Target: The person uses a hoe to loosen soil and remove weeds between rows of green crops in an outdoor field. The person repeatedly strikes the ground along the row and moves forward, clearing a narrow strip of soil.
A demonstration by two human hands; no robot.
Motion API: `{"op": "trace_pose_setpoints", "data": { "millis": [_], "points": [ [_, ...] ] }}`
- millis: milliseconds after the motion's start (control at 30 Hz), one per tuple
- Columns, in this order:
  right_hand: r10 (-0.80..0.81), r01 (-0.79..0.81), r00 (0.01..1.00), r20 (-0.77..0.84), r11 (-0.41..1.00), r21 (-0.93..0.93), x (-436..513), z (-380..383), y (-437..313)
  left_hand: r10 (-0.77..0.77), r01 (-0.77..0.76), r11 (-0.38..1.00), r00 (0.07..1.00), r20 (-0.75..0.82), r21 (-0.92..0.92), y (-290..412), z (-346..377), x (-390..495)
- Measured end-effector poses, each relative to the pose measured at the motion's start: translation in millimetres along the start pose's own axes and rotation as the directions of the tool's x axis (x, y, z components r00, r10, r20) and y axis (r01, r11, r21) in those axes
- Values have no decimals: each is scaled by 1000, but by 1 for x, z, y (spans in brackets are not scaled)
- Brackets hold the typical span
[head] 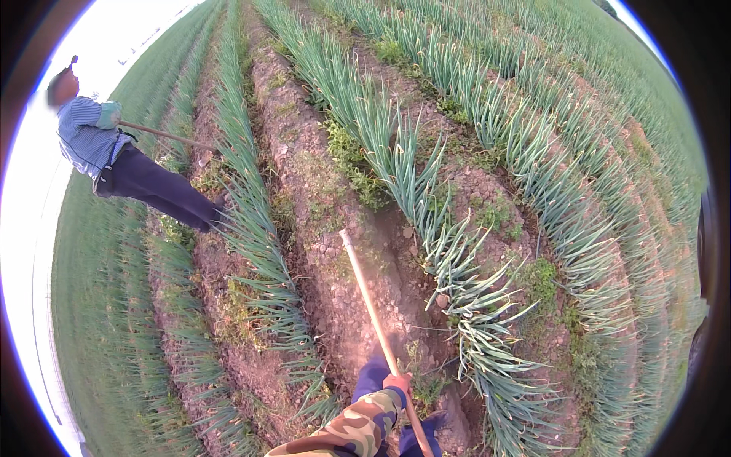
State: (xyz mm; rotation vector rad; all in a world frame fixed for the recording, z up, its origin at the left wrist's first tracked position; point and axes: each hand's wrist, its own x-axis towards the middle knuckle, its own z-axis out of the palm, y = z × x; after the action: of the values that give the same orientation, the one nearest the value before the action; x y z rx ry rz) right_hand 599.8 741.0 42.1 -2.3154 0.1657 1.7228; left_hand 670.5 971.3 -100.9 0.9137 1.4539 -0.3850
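My left hand [398, 383], in a camouflage sleeve, is closed around a long wooden pole [368, 297]. The pole slants from the bottom edge up to a pale, narrow far end [345, 235] above the bare soil [320, 257]. Whether a blade sits on that end I cannot tell. Out of view is my right hand. To the right of the pole runs a row of green onion plants [485, 320], several bent over toward the right. My dark blue trouser leg [371, 374] shows blurred behind the pole.
On the left another person [97, 137] in a checked shirt and dark trousers holds a long-handled tool [165, 134] over a neighbouring furrow. More onion rows [240, 143] stand on both sides. Low weeds [357, 163] grow along the row edges.
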Motion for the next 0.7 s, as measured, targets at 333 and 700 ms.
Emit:
{"op": "trace_pose_setpoints", "data": {
  "millis": [333,700],
  "points": [
    [-12,2,997,-76,991,-132,-41,-34,54,-45,46,998,999,-14,48,11,-1,-25],
    [81,-90,994,-69,987,-136,-97,-25,88,-168,141,973,975,143,181,-40,9,-52]
  ]
}}
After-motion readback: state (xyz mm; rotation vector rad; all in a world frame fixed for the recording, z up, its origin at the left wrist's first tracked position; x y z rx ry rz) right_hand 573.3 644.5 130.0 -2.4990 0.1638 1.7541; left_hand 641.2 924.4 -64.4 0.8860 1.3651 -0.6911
